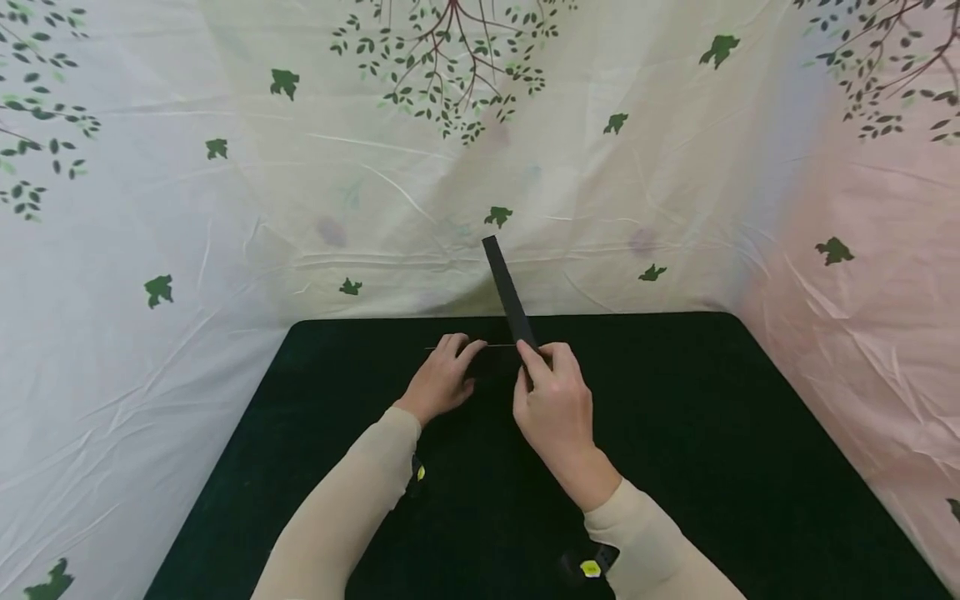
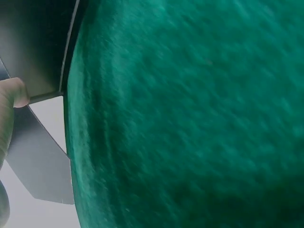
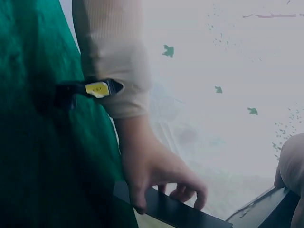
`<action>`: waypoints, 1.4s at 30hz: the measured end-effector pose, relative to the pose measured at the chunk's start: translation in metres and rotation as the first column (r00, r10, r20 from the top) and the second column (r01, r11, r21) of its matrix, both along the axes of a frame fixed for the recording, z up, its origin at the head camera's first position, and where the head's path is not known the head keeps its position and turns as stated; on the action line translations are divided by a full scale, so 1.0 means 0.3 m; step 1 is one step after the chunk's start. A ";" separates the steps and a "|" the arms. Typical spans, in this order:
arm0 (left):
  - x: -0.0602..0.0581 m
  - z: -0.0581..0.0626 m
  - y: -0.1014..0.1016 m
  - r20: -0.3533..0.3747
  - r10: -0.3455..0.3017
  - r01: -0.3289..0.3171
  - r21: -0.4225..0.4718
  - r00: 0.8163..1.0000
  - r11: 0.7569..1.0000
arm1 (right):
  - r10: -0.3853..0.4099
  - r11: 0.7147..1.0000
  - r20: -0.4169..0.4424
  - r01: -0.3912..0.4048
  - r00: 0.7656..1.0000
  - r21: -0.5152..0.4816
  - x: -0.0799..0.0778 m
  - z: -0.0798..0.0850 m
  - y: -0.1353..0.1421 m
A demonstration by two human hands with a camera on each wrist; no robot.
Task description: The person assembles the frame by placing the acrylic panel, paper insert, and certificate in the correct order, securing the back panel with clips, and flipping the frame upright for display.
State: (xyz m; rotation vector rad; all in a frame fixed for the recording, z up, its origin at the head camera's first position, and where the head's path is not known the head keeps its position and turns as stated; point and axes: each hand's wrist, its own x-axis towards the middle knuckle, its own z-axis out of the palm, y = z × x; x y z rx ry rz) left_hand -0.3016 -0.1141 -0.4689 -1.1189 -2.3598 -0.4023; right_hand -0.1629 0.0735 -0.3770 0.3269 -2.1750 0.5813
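A black flat strip (image 1: 507, 287) leans up and to the left from my right hand (image 1: 557, 400), whose thumb and fingers pinch its lower end. My left hand (image 1: 442, 379) holds a second dark flat strip (image 3: 166, 206), thumb on one side and fingers on the other. In the head view that strip is edge-on, a thin line running toward the right hand. The two pieces meet at an angle near the right hand. From the left wrist, a broad black face (image 2: 33, 47) and a greyer angled face (image 2: 42, 161) show beside a fingertip.
A dark green cloth-covered table (image 1: 480, 525) lies beneath both hands. Behind and beside it hangs a pale curtain (image 1: 420, 217) printed with leaves and birds. Each sleeved wrist carries a small black device (image 1: 592, 565) with a yellow label.
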 end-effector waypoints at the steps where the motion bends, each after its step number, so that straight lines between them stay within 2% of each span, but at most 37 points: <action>1: 0.000 -0.005 -0.005 0.001 0.006 -0.006 -0.004 1.000 1.000 | 0.014 1.000 0.009 -0.014 1.000 -0.004 0.003 -0.002 -0.008; 9: 0.010 -0.036 -0.027 -0.008 0.025 -0.025 -0.009 1.000 1.000 | 0.110 0.992 0.093 -0.104 0.990 -0.066 0.027 -0.013 -0.019; 12: 0.020 -0.031 -0.037 0.008 0.050 -0.050 -0.019 0.999 0.999 | 0.140 0.989 0.142 -0.131 0.980 -0.074 0.034 -0.018 -0.006; 15: 0.042 -0.014 -0.049 0.034 0.064 -0.064 -0.012 0.997 0.998 | 0.186 0.982 0.206 -0.175 0.961 -0.071 0.044 -0.026 0.020; 19: 0.106 0.045 -0.051 0.069 0.045 -0.048 0.042 0.997 0.998 | 0.305 0.952 0.276 -0.289 0.911 -0.098 0.059 -0.046 0.100; 22: 0.189 0.120 -0.033 0.105 0.015 -0.027 0.109 0.994 0.994 | 0.382 0.924 0.297 -0.358 0.875 -0.133 0.063 -0.068 0.188; 24: 0.251 0.172 -0.014 0.137 -0.021 -0.002 0.161 0.990 0.987 | 0.406 0.914 0.294 -0.378 0.865 -0.149 0.060 -0.080 0.249; 26: 0.314 0.220 0.010 0.169 -0.052 0.016 0.207 0.984 0.978 | 0.414 0.910 0.284 -0.383 0.865 -0.159 0.055 -0.087 0.302; 29: 0.391 0.268 0.056 0.220 -0.092 0.027 0.282 0.971 0.959 | 0.417 0.908 0.286 -0.384 0.863 -0.168 0.050 -0.087 0.355; 31: 0.429 0.284 0.094 0.241 -0.100 0.017 0.325 0.965 0.946 | 0.422 0.906 0.291 -0.386 0.859 -0.176 0.049 -0.084 0.372; 34: 0.464 0.286 0.155 0.279 -0.091 -0.024 0.383 0.956 0.923 | 0.429 0.901 0.291 -0.385 0.855 -0.200 0.047 -0.086 0.379; 38: 0.488 0.277 0.215 0.313 -0.046 -0.101 0.438 0.949 0.893 | 0.439 0.895 0.294 -0.386 0.849 -0.222 0.046 -0.099 0.380; 42: 0.499 0.274 0.242 0.318 -0.003 -0.162 0.493 0.948 0.855 | 0.425 0.902 0.315 -0.369 0.849 -0.224 0.046 -0.109 0.380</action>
